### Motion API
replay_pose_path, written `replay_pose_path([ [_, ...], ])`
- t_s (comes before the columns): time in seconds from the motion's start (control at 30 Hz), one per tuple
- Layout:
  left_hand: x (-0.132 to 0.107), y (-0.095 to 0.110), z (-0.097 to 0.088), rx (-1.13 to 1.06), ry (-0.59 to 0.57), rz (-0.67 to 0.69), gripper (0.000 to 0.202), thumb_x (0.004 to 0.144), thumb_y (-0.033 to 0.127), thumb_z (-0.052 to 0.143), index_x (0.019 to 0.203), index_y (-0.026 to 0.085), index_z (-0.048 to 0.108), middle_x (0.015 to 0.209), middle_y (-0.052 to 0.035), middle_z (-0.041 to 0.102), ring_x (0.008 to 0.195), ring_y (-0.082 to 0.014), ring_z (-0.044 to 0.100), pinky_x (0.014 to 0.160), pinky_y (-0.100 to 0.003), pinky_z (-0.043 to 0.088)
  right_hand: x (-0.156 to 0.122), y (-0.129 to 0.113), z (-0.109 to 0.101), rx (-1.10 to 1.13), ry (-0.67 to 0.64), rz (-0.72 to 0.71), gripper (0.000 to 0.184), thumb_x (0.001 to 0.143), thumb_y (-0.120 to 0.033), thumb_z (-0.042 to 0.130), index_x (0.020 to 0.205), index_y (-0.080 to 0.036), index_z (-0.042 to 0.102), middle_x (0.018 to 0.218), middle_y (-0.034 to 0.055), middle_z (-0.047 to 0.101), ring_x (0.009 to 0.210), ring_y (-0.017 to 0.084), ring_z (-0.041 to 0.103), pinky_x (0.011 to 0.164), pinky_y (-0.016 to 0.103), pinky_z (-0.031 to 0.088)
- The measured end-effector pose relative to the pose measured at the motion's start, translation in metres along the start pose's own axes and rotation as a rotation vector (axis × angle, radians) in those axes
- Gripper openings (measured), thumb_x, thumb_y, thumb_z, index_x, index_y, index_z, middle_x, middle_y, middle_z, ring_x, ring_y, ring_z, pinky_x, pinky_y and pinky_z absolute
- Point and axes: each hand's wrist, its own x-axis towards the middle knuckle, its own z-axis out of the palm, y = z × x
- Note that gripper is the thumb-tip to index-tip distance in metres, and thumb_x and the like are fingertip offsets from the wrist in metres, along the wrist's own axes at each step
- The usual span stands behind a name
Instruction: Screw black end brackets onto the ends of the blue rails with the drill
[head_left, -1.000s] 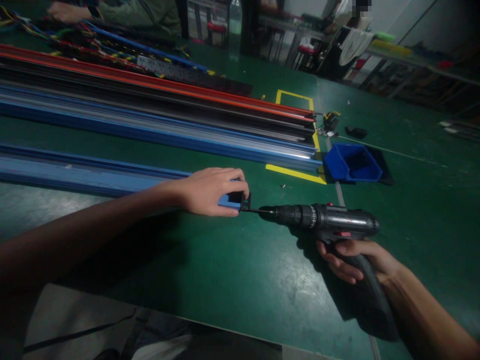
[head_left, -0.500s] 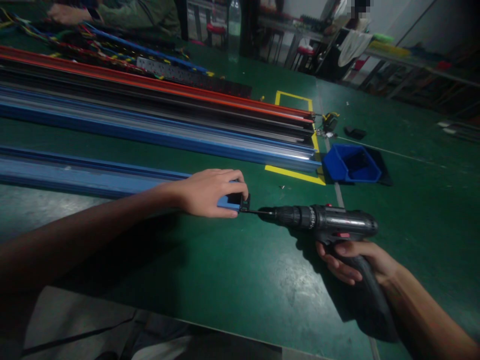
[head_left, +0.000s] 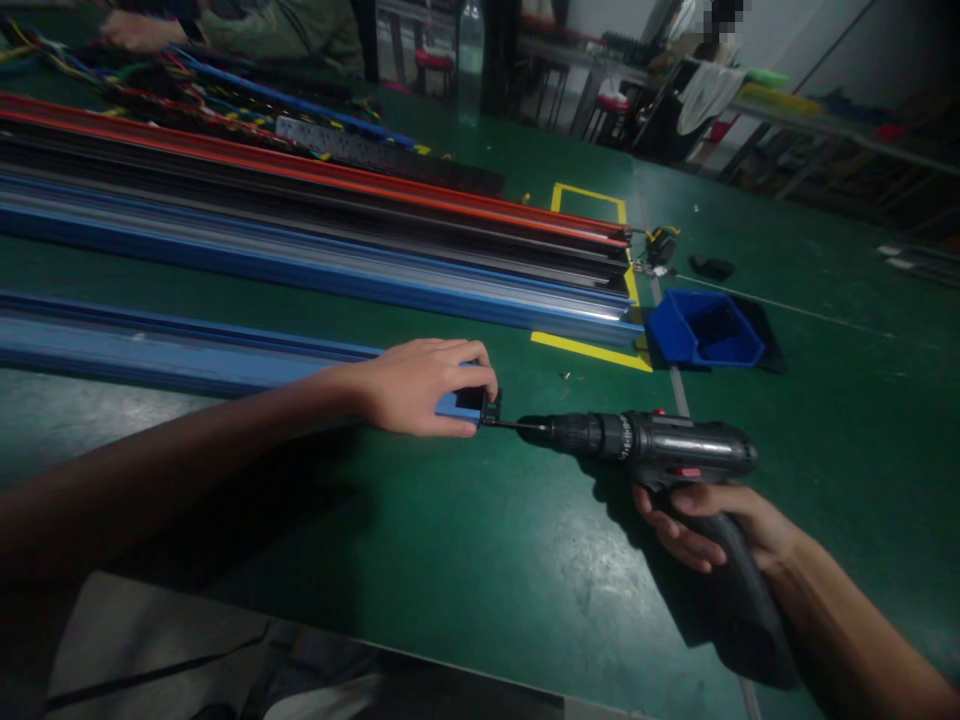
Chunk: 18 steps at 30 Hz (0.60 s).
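Note:
My left hand (head_left: 424, 388) grips the right end of a long blue metal profile (head_left: 202, 358) lying on the green table. At that end sits a small black end piece (head_left: 492, 407), partly covered by my fingers. My right hand (head_left: 697, 520) is wrapped round the handle of a black cordless drill (head_left: 690, 445), held level and pointing left. Its long thin bit meets the lower part of the black end piece; the exact contact at the tip is too small to make out.
Beyond lie several blue, black and red profiles (head_left: 420, 270), ending near yellow tape (head_left: 592, 352). A blue bin (head_left: 675, 335) stands right of them, and a small screw (head_left: 565, 376) lies nearer. At the far left, a person's hand (head_left: 142, 32) is by bundled wires (head_left: 187, 95).

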Motion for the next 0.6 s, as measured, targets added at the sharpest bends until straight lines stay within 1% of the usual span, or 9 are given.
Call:
replay_pose_path([
  [0.2, -0.0007, 0.0000, -0.0005, 0.003, -0.004, -0.006, 0.035, 0.094, 0.050, 0.063, 0.123, 0.032, 0.060, 0.134, -0.0047, 0.055, 0.117, -0.0255, 0.059, 0.094, -0.037, 0.042, 0.0000, 0.0005, 0.0007, -0.001, 0.011, 0.001, 0.025, 0.087, -0.027, 0.073, 0.104, -0.009, 0.077, 0.075, 0.0051, 0.066, 0.039, 0.004, 0.047, 0.046, 0.018, 0.052],
  [0.4, -0.0004, 0.0002, -0.0008, 0.008, -0.005, -0.002, 0.034, 0.094, 0.050, 0.063, 0.122, 0.031, 0.060, 0.133, -0.0047, 0.055, 0.116, -0.0250, 0.059, 0.093, -0.036, 0.041, 0.0006, 0.0000, 0.0023, 0.013, 0.016, -0.011, 0.026, 0.087, -0.026, 0.074, 0.104, -0.007, 0.078, 0.075, 0.0058, 0.067, 0.039, 0.004, 0.048, 0.045, 0.018, 0.053],
  [0.6, -0.0003, -0.0007, 0.0012, 0.013, 0.007, -0.001, 0.035, 0.094, 0.051, 0.063, 0.123, 0.032, 0.060, 0.133, -0.0043, 0.055, 0.117, -0.0247, 0.059, 0.095, -0.036, 0.041, 0.0011, -0.0002, 0.0020, 0.011, 0.010, 0.006, 0.027, 0.086, -0.027, 0.076, 0.104, -0.007, 0.079, 0.075, 0.0061, 0.069, 0.040, 0.003, 0.050, 0.045, 0.018, 0.054],
])
